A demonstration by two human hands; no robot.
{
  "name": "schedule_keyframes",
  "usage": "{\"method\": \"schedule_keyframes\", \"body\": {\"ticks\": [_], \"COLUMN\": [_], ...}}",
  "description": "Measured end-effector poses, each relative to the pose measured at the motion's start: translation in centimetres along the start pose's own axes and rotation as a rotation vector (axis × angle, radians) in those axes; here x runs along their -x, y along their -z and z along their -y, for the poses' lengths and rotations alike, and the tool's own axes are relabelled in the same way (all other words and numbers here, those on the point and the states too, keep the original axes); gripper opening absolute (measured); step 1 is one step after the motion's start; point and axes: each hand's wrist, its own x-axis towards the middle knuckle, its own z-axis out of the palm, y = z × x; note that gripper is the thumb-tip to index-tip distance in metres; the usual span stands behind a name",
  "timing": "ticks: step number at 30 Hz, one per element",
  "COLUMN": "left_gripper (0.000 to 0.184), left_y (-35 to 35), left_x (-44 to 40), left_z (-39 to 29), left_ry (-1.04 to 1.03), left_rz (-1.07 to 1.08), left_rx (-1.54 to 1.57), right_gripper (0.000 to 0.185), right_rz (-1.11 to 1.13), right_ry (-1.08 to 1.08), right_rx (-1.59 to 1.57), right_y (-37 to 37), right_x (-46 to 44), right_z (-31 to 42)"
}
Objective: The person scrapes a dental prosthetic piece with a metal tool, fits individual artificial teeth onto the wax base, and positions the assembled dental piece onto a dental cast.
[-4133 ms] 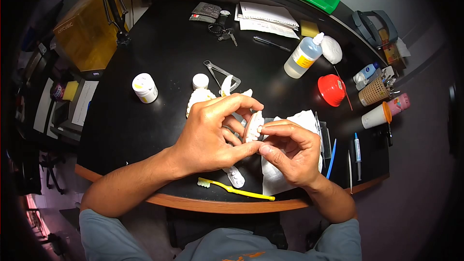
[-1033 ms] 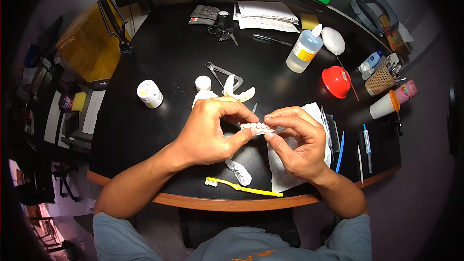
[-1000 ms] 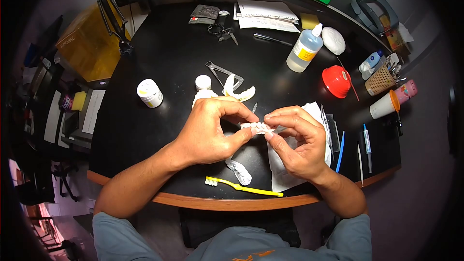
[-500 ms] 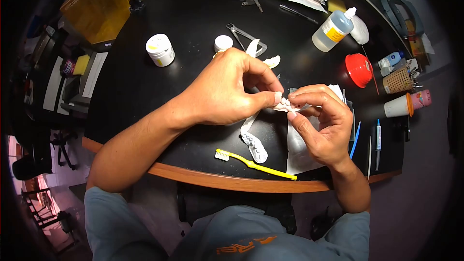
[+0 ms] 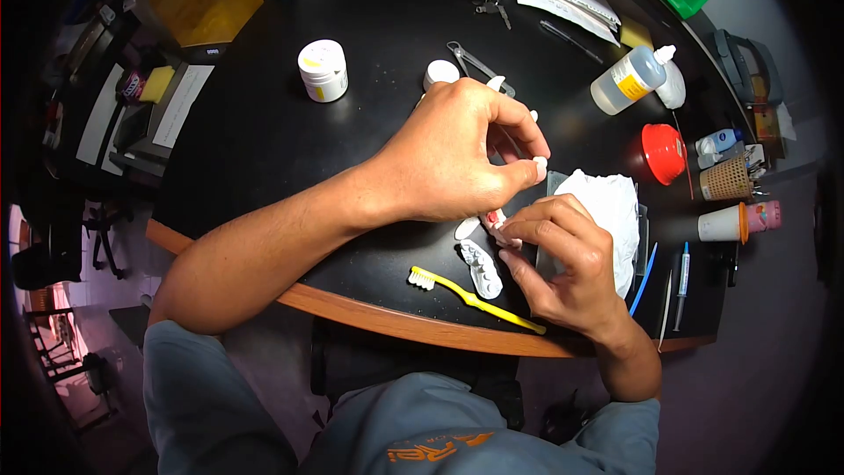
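Observation:
Between thumb and forefinger, my left hand [image 5: 457,154] pinches a small white tooth-like piece [image 5: 540,162]. Lower and to the right, my right hand [image 5: 567,259] has its fingers on a pink and white dental piece [image 5: 495,222], partly hidden by those fingers. A white dental arch model [image 5: 481,269] lies on the table just left of my right fingers. Below it rests a yellow toothbrush [image 5: 475,301]. White tissue [image 5: 607,211] is spread behind my right hand.
A white jar [image 5: 323,71] and a small white tub [image 5: 440,74] stand beyond my left arm. A metal caliper [image 5: 479,64] is partly covered. To the right are a clear bottle [image 5: 629,81], a red bowl [image 5: 663,154], a cup [image 5: 723,223], a blue stick [image 5: 643,280] and a syringe [image 5: 683,286].
My hands have moved apart; the left now holds a small white piece away from the dental piece, which my right hand has lowered. The view has shifted, and more tissue shows.

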Motion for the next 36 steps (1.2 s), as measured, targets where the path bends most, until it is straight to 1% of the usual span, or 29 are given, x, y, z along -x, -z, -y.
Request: {"method": "schedule_keyframes", "body": {"ticks": [2, 4, 6, 7, 10, 11, 16, 18, 24, 28, 29, 33, 36], "left_gripper": [0.013, 0.014, 0.014, 0.013, 0.014, 0.015, 0.012, 0.013, 0.015, 0.014, 0.014, 0.016, 0.015], "left_y": [0.2, 0.7, 1.3, 1.6, 2.5, 2.6, 3.4, 4.2, 5.4, 5.2, 5.0, 5.1, 5.4], "left_x": [-0.3, -0.7, -1.2, -1.4, -1.4, -1.5, -2.0, -2.2, -2.1, -2.2, -2.2, -2.3, -2.1], "left_z": [0.0, 0.2, 0.1, 0.5, 0.4, 1.1, 1.3, 0.9, 1.6, 2.3, 2.2, 2.8, 1.7], "left_ry": [-0.020, -0.067, -0.045, -0.114, -0.235, -0.251, -0.294, -0.236, -0.081, -0.223, -0.200, -0.290, -0.174], "left_rz": [-0.065, -0.178, -0.273, -0.326, -0.374, -0.379, -0.423, -0.403, -0.163, -0.019, 0.010, 0.040, 0.078], "left_rx": [0.025, -0.025, -0.064, -0.156, -0.466, -0.434, -0.546, -0.610, -0.590, -0.601, -0.579, -0.663, -0.733], "right_gripper": [0.027, 0.028, 0.028, 0.028, 0.027, 0.027, 0.026, 0.025, 0.021, 0.019, 0.019, 0.018, 0.019], "right_rz": [-0.035, -0.053, -0.065, -0.071, -0.087, -0.093, -0.123, -0.128, -0.109, -0.096, -0.092, -0.076, -0.073], "right_ry": [0.022, 0.028, 0.023, 0.025, 0.031, 0.032, 0.049, 0.056, 0.098, 0.109, 0.112, 0.119, 0.132], "right_rx": [-0.016, -0.007, -0.003, -0.003, 0.000, 0.006, -0.009, -0.010, -0.020, -0.030, -0.028, -0.031, -0.025], "right_y": [0.0, -0.1, 0.1, 0.2, 0.5, 0.6, 0.7, 0.8, 0.9, 0.9, 1.0, 1.1, 1.0], "right_x": [-0.2, -0.2, -0.1, -0.1, -0.1, -0.1, -0.1, -0.1, -0.1, -0.1, -0.1, -0.1, -0.1], "right_z": [0.2, 0.0, -0.2, -0.3, -0.7, -0.8, -1.1, -1.1, -1.0, -0.9, -0.9, -0.8, -0.8]}}
